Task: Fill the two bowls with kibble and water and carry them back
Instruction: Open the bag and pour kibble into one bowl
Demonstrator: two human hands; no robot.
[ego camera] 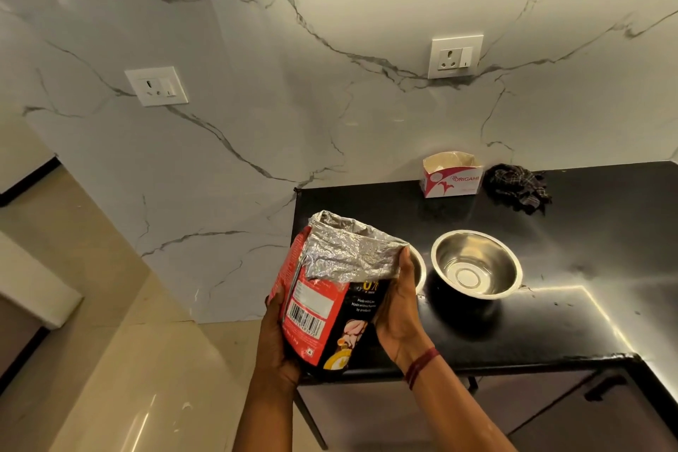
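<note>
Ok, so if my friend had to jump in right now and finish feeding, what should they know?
Left hand: grips the kibble bag low on its left side.
Right hand: holds the bag's right side, fingertips up at the folded-down foil top.
Bag: open, tilted, held over the black counter edge next to the bowls.
Right bowl: on the counter, empty.
Left bowl: on the counter, mostly hidden behind the bag and right hand; contents can't be seen.
Done: bowls set out, bag opened.
Left: pour kibble, add water, carry both bowls back.
</note>
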